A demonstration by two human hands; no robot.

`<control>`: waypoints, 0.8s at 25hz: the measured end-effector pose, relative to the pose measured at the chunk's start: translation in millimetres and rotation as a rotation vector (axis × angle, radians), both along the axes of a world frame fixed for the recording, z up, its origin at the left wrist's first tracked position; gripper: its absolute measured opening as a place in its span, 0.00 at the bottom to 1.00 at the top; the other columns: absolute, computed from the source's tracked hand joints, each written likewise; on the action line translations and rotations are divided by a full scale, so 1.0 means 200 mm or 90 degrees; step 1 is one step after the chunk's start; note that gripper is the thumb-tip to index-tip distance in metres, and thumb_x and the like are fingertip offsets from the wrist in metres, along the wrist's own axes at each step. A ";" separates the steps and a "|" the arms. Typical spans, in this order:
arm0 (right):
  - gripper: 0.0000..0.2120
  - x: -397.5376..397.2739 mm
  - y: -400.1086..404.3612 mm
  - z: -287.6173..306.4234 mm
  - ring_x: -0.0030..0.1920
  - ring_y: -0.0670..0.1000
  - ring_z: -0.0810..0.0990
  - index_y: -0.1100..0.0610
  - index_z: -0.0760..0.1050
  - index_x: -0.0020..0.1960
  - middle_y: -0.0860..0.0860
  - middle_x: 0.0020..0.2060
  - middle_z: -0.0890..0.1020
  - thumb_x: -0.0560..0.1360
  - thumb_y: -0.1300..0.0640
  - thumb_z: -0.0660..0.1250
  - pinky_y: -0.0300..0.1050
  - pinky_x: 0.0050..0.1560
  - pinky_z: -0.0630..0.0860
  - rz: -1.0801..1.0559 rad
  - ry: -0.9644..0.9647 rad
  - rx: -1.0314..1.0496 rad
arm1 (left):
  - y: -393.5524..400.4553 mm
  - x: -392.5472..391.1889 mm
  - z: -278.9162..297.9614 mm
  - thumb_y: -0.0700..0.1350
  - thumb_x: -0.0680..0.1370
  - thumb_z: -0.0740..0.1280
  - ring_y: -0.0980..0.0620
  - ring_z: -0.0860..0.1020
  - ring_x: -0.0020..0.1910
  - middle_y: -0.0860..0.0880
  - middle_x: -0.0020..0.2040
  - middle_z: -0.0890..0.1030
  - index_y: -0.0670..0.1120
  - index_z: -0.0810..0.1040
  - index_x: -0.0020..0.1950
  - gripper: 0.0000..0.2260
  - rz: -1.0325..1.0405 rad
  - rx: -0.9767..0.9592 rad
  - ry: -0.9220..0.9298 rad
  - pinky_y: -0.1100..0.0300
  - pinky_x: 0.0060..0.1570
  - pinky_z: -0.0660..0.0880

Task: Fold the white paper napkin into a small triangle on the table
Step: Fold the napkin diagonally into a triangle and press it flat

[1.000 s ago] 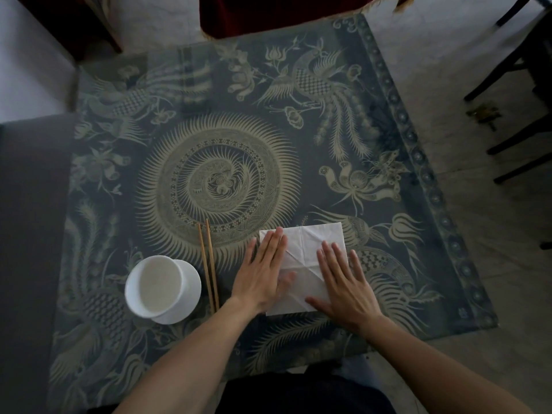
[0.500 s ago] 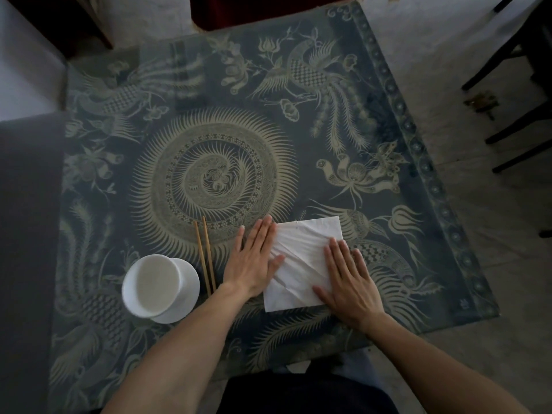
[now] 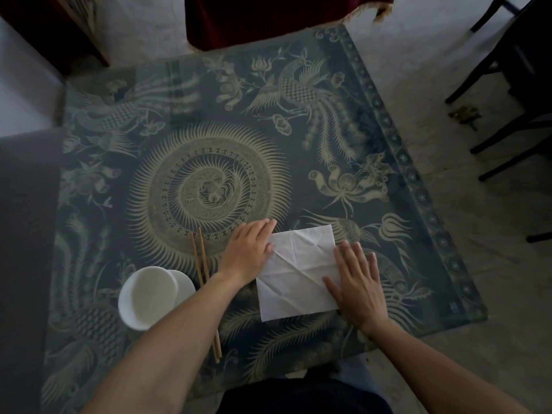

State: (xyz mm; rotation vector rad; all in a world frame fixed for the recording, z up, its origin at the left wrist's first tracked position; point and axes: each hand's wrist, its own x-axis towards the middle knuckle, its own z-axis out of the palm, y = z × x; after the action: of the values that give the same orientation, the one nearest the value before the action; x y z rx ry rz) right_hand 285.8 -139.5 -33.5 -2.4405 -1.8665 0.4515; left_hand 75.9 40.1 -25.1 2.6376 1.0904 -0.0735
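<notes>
White paper napkin (image 3: 298, 271) lies spread flat and creased near the table's (image 3: 448, 300) near right corner, the left hand (image 3: 249, 252) and right hand (image 3: 357, 282) pressing its side edges with straight, released fingers, grasping nothing. Thin tissue on that slick top could skid or tear if one palm drags, and the old creases may pull the fold off the diagonal.

The room is dim. Far past the hands, a dark red cloth (image 3: 277, 19) with a pale fringe hangs down. Off to the right of the hands, black chair legs (image 3: 507, 121) stand on a pale gray floor (image 3: 448, 85). A small dark scrap (image 3: 464, 114) lies on the floor near them.
</notes>
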 end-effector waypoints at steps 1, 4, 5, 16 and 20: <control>0.32 0.01 0.00 0.01 0.76 0.59 0.56 0.58 0.64 0.75 0.58 0.75 0.64 0.79 0.39 0.54 0.62 0.75 0.50 0.003 0.002 0.019 | 0.03 0.04 0.02 0.48 0.81 0.62 0.46 0.70 0.67 0.47 0.68 0.73 0.47 0.68 0.73 0.20 -0.020 0.011 -0.016 0.48 0.70 0.64; 0.22 0.03 -0.06 0.02 0.62 0.59 0.74 0.54 0.78 0.60 0.55 0.61 0.78 0.78 0.40 0.57 0.61 0.65 0.67 0.062 -0.004 0.079 | 0.09 0.15 0.06 0.46 0.78 0.69 0.48 0.75 0.56 0.50 0.56 0.78 0.49 0.79 0.61 0.12 -0.121 0.014 -0.031 0.52 0.60 0.69; 0.20 0.03 -0.08 0.02 0.58 0.58 0.76 0.53 0.79 0.57 0.53 0.58 0.79 0.78 0.41 0.59 0.58 0.60 0.70 0.059 -0.002 0.089 | 0.11 0.18 0.07 0.47 0.78 0.69 0.49 0.75 0.55 0.51 0.54 0.78 0.50 0.80 0.60 0.11 -0.147 0.004 -0.026 0.53 0.58 0.69; 0.17 -0.05 -0.13 0.05 0.53 0.55 0.78 0.53 0.77 0.61 0.52 0.57 0.80 0.75 0.46 0.67 0.52 0.48 0.76 0.138 -0.046 0.111 | 0.10 0.64 0.10 0.49 0.81 0.65 0.48 0.72 0.61 0.50 0.60 0.76 0.53 0.76 0.67 0.14 -0.179 -0.104 -0.012 0.51 0.59 0.70; 0.18 -0.10 -0.22 0.03 0.54 0.55 0.79 0.54 0.76 0.63 0.53 0.60 0.79 0.76 0.48 0.66 0.51 0.49 0.77 0.166 -0.042 0.097 | 0.11 0.73 0.07 0.48 0.81 0.64 0.48 0.72 0.61 0.49 0.59 0.76 0.54 0.76 0.65 0.12 -0.210 -0.075 0.062 0.52 0.57 0.68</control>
State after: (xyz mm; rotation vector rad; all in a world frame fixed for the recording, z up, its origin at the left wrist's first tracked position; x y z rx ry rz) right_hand 265.3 -182.6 -27.7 -2.1518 -2.1687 0.2283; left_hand 222.3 61.2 -10.6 2.7010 0.6458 -0.3255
